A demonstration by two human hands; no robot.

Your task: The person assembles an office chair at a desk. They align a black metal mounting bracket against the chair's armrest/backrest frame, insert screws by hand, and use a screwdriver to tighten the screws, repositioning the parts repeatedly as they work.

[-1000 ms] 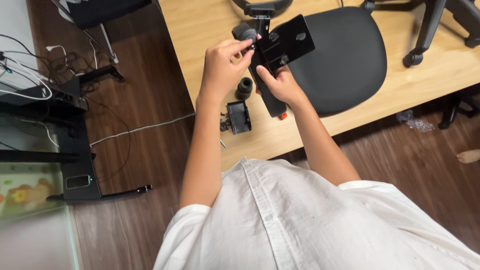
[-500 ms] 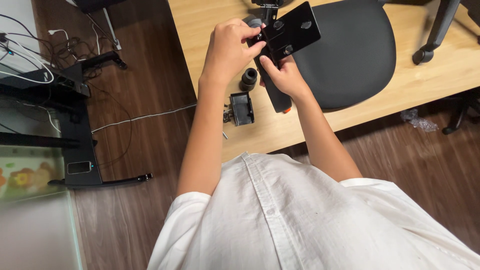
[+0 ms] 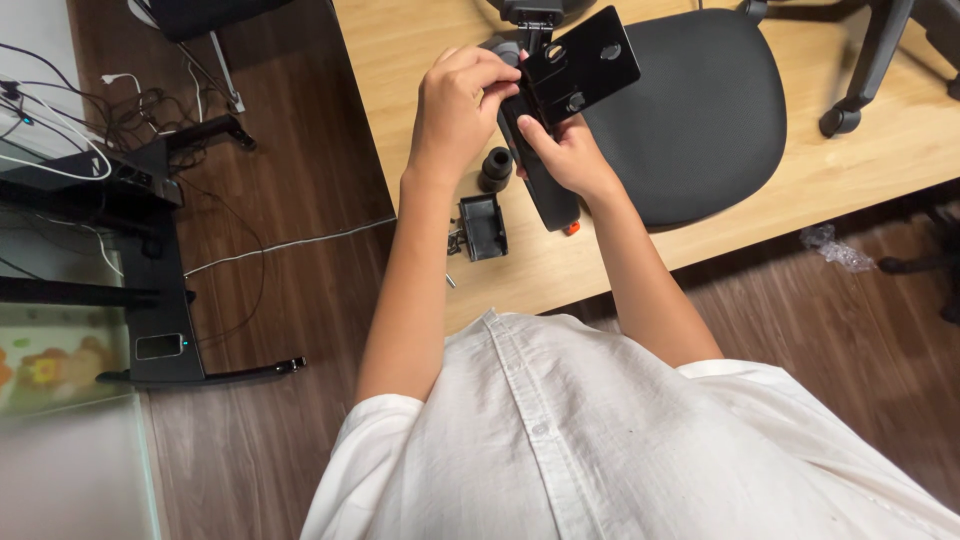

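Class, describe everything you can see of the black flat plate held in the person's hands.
The black flat plate is rectangular with rounded corners and a glossy, metal-like surface, pierced by several round holes. It is held tilted above the wooden panel, beside the black chair seat. The right hand supports it from below, gripping a dark elongated part beneath it; the left hand pinches at its left edge. Its underside is hidden.

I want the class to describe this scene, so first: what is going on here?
A person in a white shirt holds a black metal plate with holes above a light wooden board. The right hand grips it from below; the left hand pinches its edge. A black chair seat, a small black cylinder and a black bracket lie on the board.
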